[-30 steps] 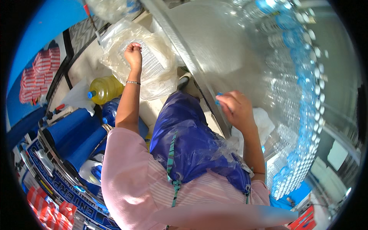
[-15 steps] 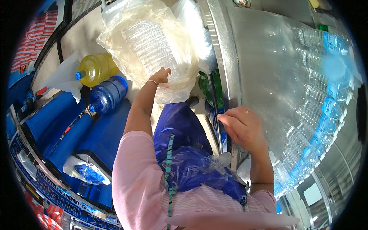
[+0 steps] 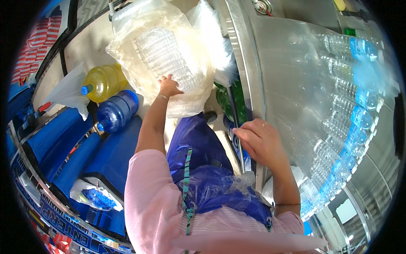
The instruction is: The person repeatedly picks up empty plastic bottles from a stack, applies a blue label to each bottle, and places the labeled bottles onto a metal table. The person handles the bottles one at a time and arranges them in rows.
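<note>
Left hand (image 3: pixel 170 87) outstretched, I spread its fingers over the translucent cream plastic bag (image 3: pixel 186 106) left of the grey metal desk (image 3: pixel 287 72). My right hand (image 3: pixel 265 142) curls by its edge; whether clamped, I cannot tell.

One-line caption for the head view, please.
Left hand at a translucent bag of clear ribbed plastic, right hand by a metal table bearing blue-labelled bottles.
</note>
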The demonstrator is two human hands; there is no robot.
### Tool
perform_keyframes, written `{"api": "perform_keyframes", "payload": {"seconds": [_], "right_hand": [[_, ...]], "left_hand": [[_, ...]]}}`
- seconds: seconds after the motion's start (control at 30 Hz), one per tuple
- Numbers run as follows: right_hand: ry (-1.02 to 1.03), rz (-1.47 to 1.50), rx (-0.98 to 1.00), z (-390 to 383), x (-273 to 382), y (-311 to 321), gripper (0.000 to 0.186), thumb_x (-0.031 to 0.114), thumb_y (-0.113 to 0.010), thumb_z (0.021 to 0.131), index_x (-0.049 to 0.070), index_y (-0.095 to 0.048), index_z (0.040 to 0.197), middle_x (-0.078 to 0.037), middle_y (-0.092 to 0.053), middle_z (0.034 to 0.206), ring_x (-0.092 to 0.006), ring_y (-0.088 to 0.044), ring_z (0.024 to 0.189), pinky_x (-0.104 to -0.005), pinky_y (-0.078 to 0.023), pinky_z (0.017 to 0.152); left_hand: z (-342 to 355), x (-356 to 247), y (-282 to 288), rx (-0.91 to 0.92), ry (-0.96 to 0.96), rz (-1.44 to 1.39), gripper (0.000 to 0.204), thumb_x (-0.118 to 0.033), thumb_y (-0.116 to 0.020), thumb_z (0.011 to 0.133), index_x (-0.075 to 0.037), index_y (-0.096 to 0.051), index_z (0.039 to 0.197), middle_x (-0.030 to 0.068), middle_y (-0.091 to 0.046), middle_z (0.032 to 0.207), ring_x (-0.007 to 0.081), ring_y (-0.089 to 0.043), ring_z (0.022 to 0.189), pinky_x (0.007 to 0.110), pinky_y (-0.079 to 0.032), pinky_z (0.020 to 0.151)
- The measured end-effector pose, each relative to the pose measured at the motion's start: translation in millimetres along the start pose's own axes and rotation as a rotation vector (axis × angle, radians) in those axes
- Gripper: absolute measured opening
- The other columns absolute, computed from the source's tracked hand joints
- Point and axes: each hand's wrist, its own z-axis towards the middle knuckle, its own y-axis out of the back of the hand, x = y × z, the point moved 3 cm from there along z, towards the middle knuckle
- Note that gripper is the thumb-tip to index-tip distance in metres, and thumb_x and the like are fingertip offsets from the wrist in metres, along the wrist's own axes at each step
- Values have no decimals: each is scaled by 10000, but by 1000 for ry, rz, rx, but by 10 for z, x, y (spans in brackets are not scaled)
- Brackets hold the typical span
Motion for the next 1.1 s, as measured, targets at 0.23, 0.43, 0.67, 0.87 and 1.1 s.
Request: {"api": "perform_keyframes", "payload": {"seconds": [0.23, 0.43, 0.67, 0.87, 1.1], "right_hand": [[-283, 103, -66, -145, 228, 173, 613, 137, -714, 796, 147, -489, 1365, -157, -463, 1280, -293, -585, 1053, -378, -519, 834], [-234, 916, -750, -520, 527, 491, 1006, 264, -813, 760, 117, -164, 1514, -177, -404, 1367, -284, -497, 1212, -400, -470, 968], [-221, 429, -938, -1459, 499, 766, 1024, 211, -784, 788, 60, -82, 1518, -169, -384, 1391, -261, -467, 1247, -405, -429, 1010], [-406, 171, -1389, -2277, 476, 722, 924, 94, -696, 843, 73, -71, 1523, -200, -452, 1347, -254, -572, 1122, -325, -522, 854], [-371, 1111, -1608, -3302, 320, 559, 639, 233, -455, 1017, 203, -72, 1528, -209, -607, 1104, -277, -657, 921, -323, -560, 670]], "left_hand": [[-1693, -473, 1235, -1024, -125, -583, 571, -361, -891, 548, -87, -713, 1017, 270, -282, 1449, 432, -317, 1328, 497, -316, 1087], [-3330, -1839, 2471, -936, -767, -438, 605, -335, -894, 489, -74, -714, 1004, 298, -271, 1420, 473, -284, 1327, 557, -263, 1086], [-3737, -2982, 2641, -665, -1058, -389, 659, -333, -895, 531, -90, -697, 1111, 325, -274, 1376, 480, -269, 1315, 502, -325, 1062], [-3640, -3791, 2264, -497, -1314, -398, 606, -177, -861, 597, -115, -675, 1171, 267, -254, 1399, 441, -285, 1319, 461, -344, 1068], [-2911, -4266, 2172, -664, -1346, -550, 465, -91, -760, 705, -168, -692, 1158, 283, -247, 1413, 437, -286, 1334, 448, -312, 1090]]}}
